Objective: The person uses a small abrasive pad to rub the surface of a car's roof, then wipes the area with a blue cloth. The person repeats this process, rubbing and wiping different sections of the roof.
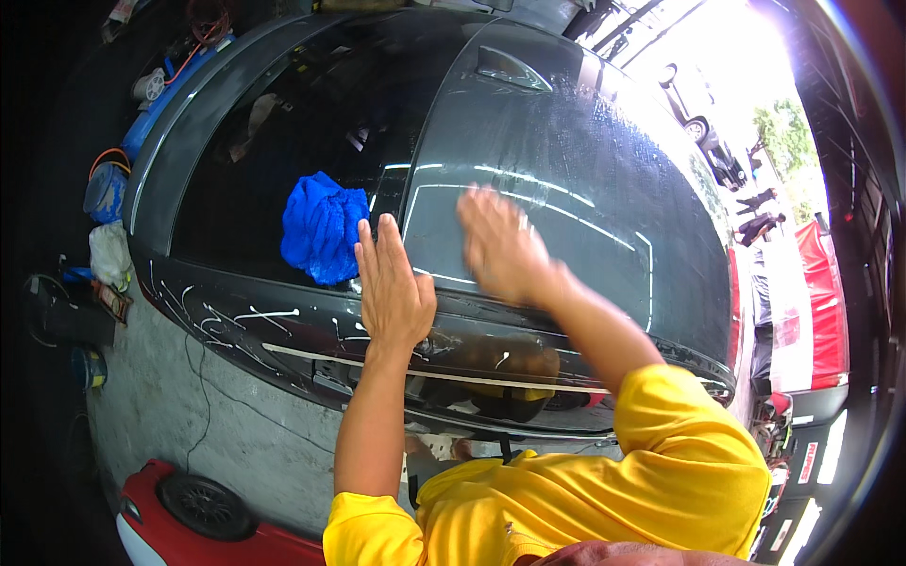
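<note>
Head view, gray car roof (566, 141): big and shiny, in the middle and to the right.
Left hand (394, 283): flat, fingers straight and a little spread, with nothing in its grip.
Right hand (505, 245): blurry and flat over the near part of the roof, fingers close together; I cannot tell if it touches.
Blue cloth (324, 231): bunched up on the black glass (231, 208), just left of the left hand.
Rubbing well: a flat palm and soft, even strokes should suit this smooth roof.
Edges: the seam (422, 146) runs between the hands, so go gently there.
Room: lots of roof lies right; the shark-fin antenna (512, 70) is far off.
</note>
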`<state>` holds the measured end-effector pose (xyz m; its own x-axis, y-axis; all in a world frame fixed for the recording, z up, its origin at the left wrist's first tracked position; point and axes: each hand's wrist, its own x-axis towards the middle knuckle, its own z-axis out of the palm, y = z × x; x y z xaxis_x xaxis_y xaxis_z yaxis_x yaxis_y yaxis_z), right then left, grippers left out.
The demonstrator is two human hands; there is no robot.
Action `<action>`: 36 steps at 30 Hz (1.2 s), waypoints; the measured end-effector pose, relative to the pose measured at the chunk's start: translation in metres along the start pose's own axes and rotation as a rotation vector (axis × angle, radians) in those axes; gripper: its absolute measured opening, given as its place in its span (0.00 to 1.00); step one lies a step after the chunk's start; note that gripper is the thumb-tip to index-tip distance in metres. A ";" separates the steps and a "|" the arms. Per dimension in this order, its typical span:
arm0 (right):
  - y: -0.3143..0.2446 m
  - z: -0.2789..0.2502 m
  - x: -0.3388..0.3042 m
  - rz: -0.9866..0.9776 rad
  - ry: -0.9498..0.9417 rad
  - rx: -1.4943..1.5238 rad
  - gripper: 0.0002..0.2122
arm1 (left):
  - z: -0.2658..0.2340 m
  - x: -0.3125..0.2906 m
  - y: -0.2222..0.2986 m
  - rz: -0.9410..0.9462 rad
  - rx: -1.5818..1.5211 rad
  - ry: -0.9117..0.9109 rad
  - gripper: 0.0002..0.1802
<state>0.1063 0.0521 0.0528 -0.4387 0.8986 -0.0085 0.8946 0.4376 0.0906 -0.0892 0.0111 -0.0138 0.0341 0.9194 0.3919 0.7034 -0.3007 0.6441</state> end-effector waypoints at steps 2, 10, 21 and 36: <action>-0.033 -0.007 -0.049 -0.157 -0.183 0.044 0.31 | 0.000 -0.001 0.002 -0.004 -0.014 -0.026 0.49; 0.168 0.030 0.183 0.312 0.061 0.019 0.29 | -0.001 0.000 0.008 0.048 0.011 -0.087 0.51; 0.083 0.020 0.140 0.025 -0.080 0.042 0.31 | -0.004 0.003 0.005 -0.025 -0.003 -0.060 0.50; 0.110 0.031 0.232 0.293 -0.096 0.017 0.31 | -0.001 -0.003 0.001 0.005 -0.080 0.038 0.49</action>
<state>0.1054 0.3097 0.0304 -0.1526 0.9852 -0.0784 0.9835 0.1592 0.0862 -0.0891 0.0082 -0.0137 0.0100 0.9079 0.4191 0.6439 -0.3265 0.6920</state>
